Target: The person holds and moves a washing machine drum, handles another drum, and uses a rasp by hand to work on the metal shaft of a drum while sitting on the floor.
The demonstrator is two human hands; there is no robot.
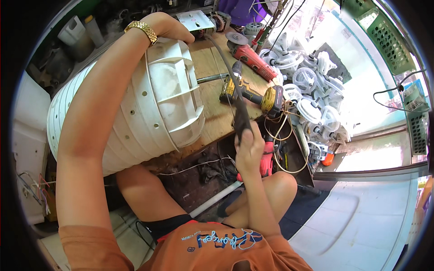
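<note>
A long, dark saw (238, 94) points forward and a bit left. The right hand (249, 147) curls fingers round it; the left hand's (174, 28) fingers, cannot tell.

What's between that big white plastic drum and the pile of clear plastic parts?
In the head view: a silver metal shaft, a yellow-and-black cordless drill and a red angle grinder, plus the dark-framed saw in the right hand.

The big round white plastic drum (126, 140) looks smooth and shiny. The thin grey metal rod (210, 79) shines. The dark curved saw (242, 120) has a dull handle. The flat tan wooden board (214, 115) looks dull. The gold metal wrist band (144, 30) gleams. The orange cloth shirt (181, 256) looks soft.
</note>
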